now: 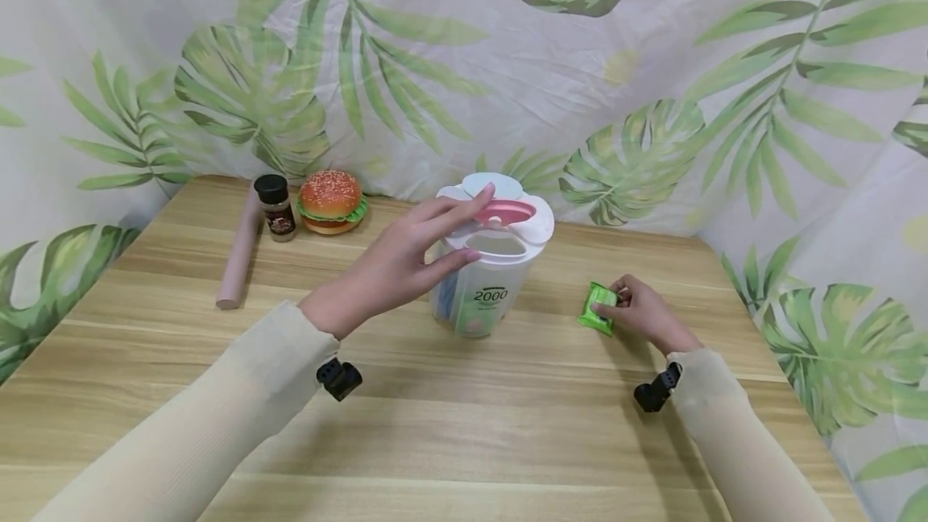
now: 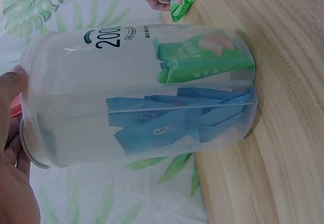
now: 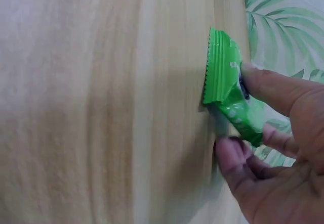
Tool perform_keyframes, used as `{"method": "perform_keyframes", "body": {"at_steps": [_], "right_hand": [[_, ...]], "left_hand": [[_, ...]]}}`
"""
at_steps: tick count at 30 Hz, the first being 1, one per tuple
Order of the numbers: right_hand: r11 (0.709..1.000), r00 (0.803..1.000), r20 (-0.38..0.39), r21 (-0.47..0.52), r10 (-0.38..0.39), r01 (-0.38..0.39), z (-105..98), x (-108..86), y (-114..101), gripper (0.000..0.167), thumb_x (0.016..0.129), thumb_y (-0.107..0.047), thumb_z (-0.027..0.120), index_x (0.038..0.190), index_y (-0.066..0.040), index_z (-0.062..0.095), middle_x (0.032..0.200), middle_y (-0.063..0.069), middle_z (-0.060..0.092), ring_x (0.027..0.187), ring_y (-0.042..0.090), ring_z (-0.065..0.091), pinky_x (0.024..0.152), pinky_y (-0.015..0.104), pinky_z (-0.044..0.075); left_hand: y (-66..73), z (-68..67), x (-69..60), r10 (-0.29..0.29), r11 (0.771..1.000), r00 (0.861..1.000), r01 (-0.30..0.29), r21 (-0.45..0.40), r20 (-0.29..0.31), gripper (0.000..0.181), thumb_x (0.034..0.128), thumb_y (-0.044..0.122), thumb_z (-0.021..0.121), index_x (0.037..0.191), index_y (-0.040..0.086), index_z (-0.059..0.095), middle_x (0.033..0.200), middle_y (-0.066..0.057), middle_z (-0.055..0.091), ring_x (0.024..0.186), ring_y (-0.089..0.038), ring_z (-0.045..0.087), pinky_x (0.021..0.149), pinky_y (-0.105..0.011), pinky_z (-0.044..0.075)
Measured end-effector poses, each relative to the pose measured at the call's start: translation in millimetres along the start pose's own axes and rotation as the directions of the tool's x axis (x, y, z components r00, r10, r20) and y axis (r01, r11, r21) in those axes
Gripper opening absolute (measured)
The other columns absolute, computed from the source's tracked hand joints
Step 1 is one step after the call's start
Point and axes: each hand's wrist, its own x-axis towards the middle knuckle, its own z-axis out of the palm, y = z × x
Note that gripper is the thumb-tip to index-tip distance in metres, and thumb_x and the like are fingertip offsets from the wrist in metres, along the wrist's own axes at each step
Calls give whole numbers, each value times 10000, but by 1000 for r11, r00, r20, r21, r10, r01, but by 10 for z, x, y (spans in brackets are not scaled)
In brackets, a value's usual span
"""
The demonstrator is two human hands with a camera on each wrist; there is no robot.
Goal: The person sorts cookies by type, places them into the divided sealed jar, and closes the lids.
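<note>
A clear storage canister (image 1: 493, 296) with a white lid (image 1: 538, 225) stands upright on the wooden table. Its front lid opening (image 1: 496, 245) is uncovered, beside a pink part (image 1: 507, 212). My left hand (image 1: 409, 256) rests over the lid with fingers fairly straight, thumb at the rim. Through the canister wall, the left wrist view shows blue packets (image 2: 157, 125) and a green packet (image 2: 202, 57) in separate compartments. To the right, my right hand (image 1: 641, 314) pinches a small green snack packet (image 1: 597, 306) between thumb and fingers, close to the tabletop.
Toward the back left are a black-capped seasoning jar (image 1: 275, 208), a toy hamburger (image 1: 330, 200) and a pinkish rod (image 1: 239, 256). Behind the table (image 1: 435, 425) hangs a leaf-printed cloth (image 1: 522, 87).
</note>
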Motion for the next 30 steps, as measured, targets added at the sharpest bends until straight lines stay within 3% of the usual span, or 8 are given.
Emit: {"method": "perform_keyframes", "body": {"at_steps": [7, 14, 20, 26, 30], "right_hand": [[997, 998, -56, 67, -42, 46, 49, -13, -4, 458, 989, -232, 747, 1281, 10, 491, 1019, 137, 586, 905, 210, 556, 734, 283, 491], [990, 991, -104, 100, -88, 99, 49, -53, 25, 460, 990, -218, 746, 1296, 16, 496, 1070, 153, 614, 969, 212, 611, 730, 229, 530], [967, 971, -183, 175, -155, 188, -30, -124, -108, 455, 980, -173, 756, 1300, 21, 498, 1096, 142, 648, 881, 65, 673, 739, 226, 592], [900, 934, -263, 299, -242, 317, -155, -250, -441, 378, 998, -129, 724, 1263, 24, 503, 1012, -56, 669, 839, -43, 700, 725, 191, 618], [801, 880, -328, 385, -345, 458, -226, -373, -696, 244, 996, -48, 701, 1188, -47, 551, 990, -128, 692, 843, -8, 714, 725, 190, 623]], "left_hand": [[-21, 3, -7, 20, 1000, 1000, -20, -12, -19, 717, 969, 156, 764, 1605, 135, 434, 1348, -129, 651, 1243, -249, 631, 1075, -436, 539], [-21, 8, -8, 24, 1000, 1000, -24, -13, -15, 717, 969, 163, 765, 1604, 130, 435, 1342, -121, 649, 1242, -240, 628, 1074, -425, 540], [-19, 5, 3, 25, 1000, 999, -26, -17, -20, 718, 967, 159, 767, 1603, 125, 436, 1328, -130, 654, 1233, -249, 632, 1070, -431, 541], [-21, 0, 3, 12, 1000, 1000, -12, -18, -11, 725, 966, 155, 768, 1606, 127, 430, 1317, -133, 654, 1232, -253, 632, 1072, -437, 544], [-16, 2, 6, 7, 1000, 1000, -7, -20, -3, 726, 968, 154, 766, 1609, 131, 425, 1309, -129, 654, 1227, -249, 631, 1070, -435, 544]]}}
